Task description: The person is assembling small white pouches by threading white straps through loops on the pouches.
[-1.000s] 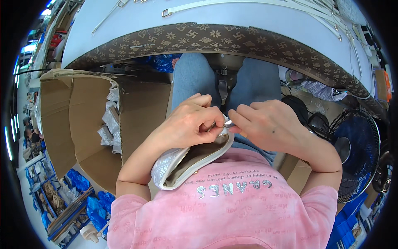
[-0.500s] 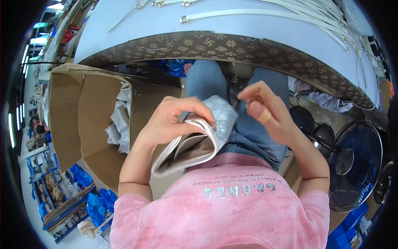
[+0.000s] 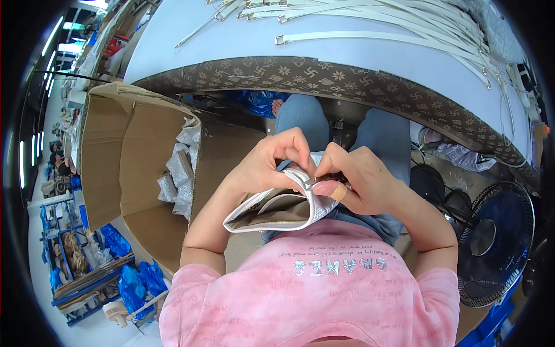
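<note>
A small white zip pouch [image 3: 289,217] lies across my lap with its mouth gaping toward me, showing a grey-brown lining. A zip runs along its rim, and its outer side has a pale, shiny pattern. My left hand [image 3: 269,162] is closed on the rim at the pouch's far corner. Beside it, my right hand [image 3: 361,179] pinches the same corner near the zip's end, thumb and forefinger pressed together. A bandage [image 3: 338,192] wraps the right thumb. Whether a small part sits between the fingertips is hidden.
White straps with metal buckles [image 3: 358,36] lie on the table [image 3: 191,72] ahead. A cardboard box [image 3: 147,139] at my left holds several bubble-wrapped packages [image 3: 182,170]. A black floor fan [image 3: 497,246] stands close to my right elbow.
My right hand has come in from the right and now grips the pouch's corner beside my left hand. The pouch's mouth has turned more toward me. The view has shifted slightly.
</note>
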The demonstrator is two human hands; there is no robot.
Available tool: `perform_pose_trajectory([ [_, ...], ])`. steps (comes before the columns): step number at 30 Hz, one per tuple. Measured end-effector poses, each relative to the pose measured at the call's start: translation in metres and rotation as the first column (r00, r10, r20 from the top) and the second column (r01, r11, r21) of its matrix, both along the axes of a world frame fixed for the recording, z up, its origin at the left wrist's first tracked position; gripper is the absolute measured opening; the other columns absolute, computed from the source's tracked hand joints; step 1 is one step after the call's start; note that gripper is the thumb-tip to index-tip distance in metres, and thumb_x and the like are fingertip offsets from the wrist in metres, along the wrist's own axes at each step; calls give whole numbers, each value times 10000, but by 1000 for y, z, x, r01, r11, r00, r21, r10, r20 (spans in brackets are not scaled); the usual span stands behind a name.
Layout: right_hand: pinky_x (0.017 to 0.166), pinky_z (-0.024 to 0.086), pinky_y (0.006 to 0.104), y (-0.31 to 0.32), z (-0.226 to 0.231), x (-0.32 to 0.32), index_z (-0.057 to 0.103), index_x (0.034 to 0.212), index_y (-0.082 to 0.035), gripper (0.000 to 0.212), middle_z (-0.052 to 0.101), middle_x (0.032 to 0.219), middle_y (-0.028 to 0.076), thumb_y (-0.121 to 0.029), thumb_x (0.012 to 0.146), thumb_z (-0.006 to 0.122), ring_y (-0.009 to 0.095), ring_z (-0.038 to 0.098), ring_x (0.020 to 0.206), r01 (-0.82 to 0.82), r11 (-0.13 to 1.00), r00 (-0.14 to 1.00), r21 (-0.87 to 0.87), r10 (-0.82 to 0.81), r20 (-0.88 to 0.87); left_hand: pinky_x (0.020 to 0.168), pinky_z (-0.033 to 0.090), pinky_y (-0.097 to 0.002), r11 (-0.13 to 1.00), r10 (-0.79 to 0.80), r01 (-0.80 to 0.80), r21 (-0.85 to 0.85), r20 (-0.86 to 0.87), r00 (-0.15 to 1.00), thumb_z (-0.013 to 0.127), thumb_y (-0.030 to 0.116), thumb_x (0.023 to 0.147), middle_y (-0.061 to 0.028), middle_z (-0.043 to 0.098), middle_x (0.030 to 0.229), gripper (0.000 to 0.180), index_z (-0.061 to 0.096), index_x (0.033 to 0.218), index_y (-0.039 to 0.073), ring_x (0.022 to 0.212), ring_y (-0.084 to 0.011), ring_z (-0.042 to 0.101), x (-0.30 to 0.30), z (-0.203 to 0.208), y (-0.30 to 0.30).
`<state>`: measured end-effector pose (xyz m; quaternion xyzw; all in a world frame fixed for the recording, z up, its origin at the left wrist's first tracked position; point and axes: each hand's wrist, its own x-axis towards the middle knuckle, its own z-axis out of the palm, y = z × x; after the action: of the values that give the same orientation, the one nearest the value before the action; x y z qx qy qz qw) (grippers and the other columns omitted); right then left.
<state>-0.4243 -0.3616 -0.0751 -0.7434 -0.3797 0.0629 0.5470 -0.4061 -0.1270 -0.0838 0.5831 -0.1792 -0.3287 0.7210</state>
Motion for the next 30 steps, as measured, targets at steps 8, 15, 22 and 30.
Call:
perform_pose_trajectory([
  [8, 530, 418, 287, 0, -11, 1, 529, 962, -60, 271, 585, 668, 56, -276, 938, 691, 138, 545, 560, -11, 963, 951, 270, 94, -295, 754, 489, -254, 996, -19, 18, -83, -17, 1000, 819, 12, 742, -55, 680, 880, 372, 515, 948, 71, 838, -99, 650, 2, 1, -4],
  [15, 590, 351, 231, 5, 8, 12, 546, 912, -35, 215, 502, 738, -23, -210, 960, 663, 61, 418, 642, -16, 959, 940, 281, 110, -322, 676, 503, -289, 956, 259, -213, -202, 236, 937, 855, 75, 736, -64, 662, 809, 381, 525, 925, 53, 758, -130, 652, 13, -4, -19],
  [22, 629, 350, 213, 22, -31, 17, 589, 1083, -18, 175, 504, 851, -25, -149, 969, 611, 40, 414, 721, 223, 962, 804, 159, -89, -588, 658, 477, -255, 632, -150, -313, 709, 508, 848, 781, 143, 850, -16, 676, 830, 251, 662, 1022, 5, 714, -93, 578, -21, 69, -22],
  [30, 642, 445, 247, 2, -14, 16, 552, 1372, -23, 456, 585, 904, 29, -71, 925, 628, 127, 528, 697, 295, 930, 955, 218, -295, -37, 641, 464, -221, 897, 297, -333, 289, 164, 941, 663, 139, 966, -35, 696, 833, 194, 687, 1071, -22, 747, -45, 597, -23, 52, -3],
])
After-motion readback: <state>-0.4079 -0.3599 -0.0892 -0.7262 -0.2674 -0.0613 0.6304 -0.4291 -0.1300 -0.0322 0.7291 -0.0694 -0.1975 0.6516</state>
